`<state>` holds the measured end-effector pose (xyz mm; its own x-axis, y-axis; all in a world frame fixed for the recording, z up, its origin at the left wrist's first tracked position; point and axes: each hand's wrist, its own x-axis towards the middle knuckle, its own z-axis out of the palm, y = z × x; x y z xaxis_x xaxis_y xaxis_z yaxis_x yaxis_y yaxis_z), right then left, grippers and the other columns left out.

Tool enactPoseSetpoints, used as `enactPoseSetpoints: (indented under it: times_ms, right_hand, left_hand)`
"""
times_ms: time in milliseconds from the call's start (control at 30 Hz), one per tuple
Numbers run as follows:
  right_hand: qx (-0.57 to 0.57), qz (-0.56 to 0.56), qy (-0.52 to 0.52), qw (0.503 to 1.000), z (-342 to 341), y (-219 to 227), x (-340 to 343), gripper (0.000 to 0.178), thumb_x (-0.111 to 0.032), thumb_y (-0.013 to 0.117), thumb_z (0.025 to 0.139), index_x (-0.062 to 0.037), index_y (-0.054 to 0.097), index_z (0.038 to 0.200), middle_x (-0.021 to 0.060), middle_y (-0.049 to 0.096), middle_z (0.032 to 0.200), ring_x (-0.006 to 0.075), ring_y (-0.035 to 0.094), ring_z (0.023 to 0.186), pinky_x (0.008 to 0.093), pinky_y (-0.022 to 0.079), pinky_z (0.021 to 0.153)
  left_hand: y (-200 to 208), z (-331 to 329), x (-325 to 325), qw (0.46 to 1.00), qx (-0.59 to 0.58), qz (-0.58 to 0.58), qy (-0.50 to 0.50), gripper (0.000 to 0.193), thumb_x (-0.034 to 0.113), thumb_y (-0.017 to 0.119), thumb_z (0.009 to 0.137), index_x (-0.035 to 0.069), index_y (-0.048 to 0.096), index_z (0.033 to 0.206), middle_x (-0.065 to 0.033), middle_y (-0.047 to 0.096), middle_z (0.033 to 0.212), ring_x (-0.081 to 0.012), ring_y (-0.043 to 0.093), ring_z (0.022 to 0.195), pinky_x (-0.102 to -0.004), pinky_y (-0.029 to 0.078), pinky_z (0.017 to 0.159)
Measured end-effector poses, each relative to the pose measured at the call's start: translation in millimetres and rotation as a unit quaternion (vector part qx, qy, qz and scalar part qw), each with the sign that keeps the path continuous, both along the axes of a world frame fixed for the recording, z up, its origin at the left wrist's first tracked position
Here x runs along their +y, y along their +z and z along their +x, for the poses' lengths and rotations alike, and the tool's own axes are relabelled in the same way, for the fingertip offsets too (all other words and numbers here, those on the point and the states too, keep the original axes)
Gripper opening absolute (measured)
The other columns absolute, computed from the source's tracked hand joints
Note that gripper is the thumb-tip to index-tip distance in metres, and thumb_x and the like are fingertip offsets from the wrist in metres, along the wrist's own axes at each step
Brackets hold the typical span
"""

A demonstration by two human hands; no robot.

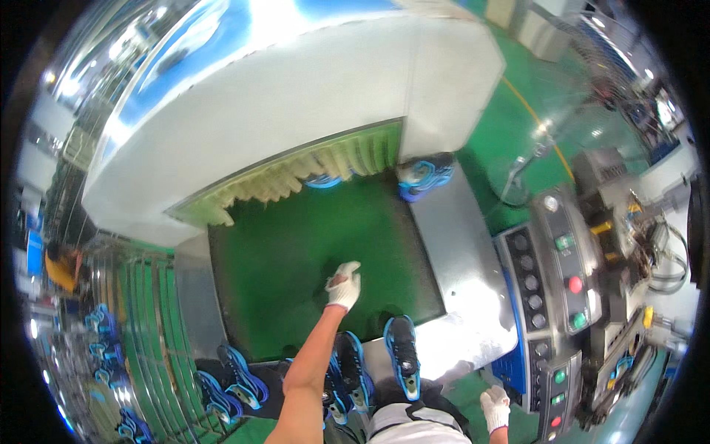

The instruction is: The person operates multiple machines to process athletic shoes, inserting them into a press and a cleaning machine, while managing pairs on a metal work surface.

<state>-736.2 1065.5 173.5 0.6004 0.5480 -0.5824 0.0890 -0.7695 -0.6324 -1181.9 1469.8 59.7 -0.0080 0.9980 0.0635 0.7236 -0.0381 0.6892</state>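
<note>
My left hand (344,287), in a white glove, reaches over the green conveyor belt (296,237). Its fingers are apart and loosely bent, with nothing seen in them. My right hand (495,408), also gloved in white, hangs low beside the machine's control panel; its fingers look loosely apart and hold nothing I can see. A black shoe with blue trim (403,355) stands on the metal ledge in front of me. Another black and blue shoe (353,370) is close beside my left forearm, which partly hides the shoes behind it.
A fringed curtain (318,166) hangs across the opening of the white machine (281,96); a blue shoe (323,180) shows beneath it. More shoes (425,179) rest on the right metal side. Buttons line the control panel (566,259). At left stands a metal rack (151,311).
</note>
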Motion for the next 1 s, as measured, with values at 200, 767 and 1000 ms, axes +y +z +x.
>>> enactPoseSetpoints:
  times_ms: [200, 767, 1000]
  right_hand:
    - [-0.201, -0.113, 0.327, 0.916, -5, 23, 50, 0.05, -0.03, 0.074, 0.092, 0.0043, 0.065, 0.127, 0.0186, 0.069, 0.129, 0.0303, 0.065, 0.121, 0.0407, 0.049, 0.106]
    - [-0.097, -0.227, 0.214, 0.945, -34, 62, 93, 0.057, -0.038, 0.073, 0.092, -0.0036, 0.061, 0.137, 0.0162, 0.068, 0.133, 0.0304, 0.062, 0.125, 0.039, 0.047, 0.106]
    - [-0.061, -0.054, 0.249, 0.965, -42, 45, 117, 0.07, -0.034, 0.08, 0.084, 0.0032, 0.054, 0.137, 0.0208, 0.066, 0.132, 0.0301, 0.063, 0.127, 0.0382, 0.05, 0.107]
  left_hand:
    - [44, -68, 183, 0.975, 0.115, 0.159, 0.104, 0.035, 0.005, 0.052, 0.092, 0.017, 0.066, 0.123, -0.0114, 0.066, 0.126, -0.0336, 0.063, 0.118, -0.0512, 0.049, 0.091]
    - [33, -57, 251, 0.98, 0.135, 0.14, 0.047, 0.066, 0.051, 0.086, 0.069, 0.011, 0.067, 0.117, -0.0143, 0.072, 0.112, -0.0362, 0.067, 0.102, -0.051, 0.052, 0.087]
    - [86, -18, 71, 0.982, 0.164, 0.01, -0.088, 0.062, 0.047, 0.086, 0.067, 0.011, 0.065, 0.112, -0.0138, 0.068, 0.109, -0.0373, 0.065, 0.102, -0.0519, 0.049, 0.089]
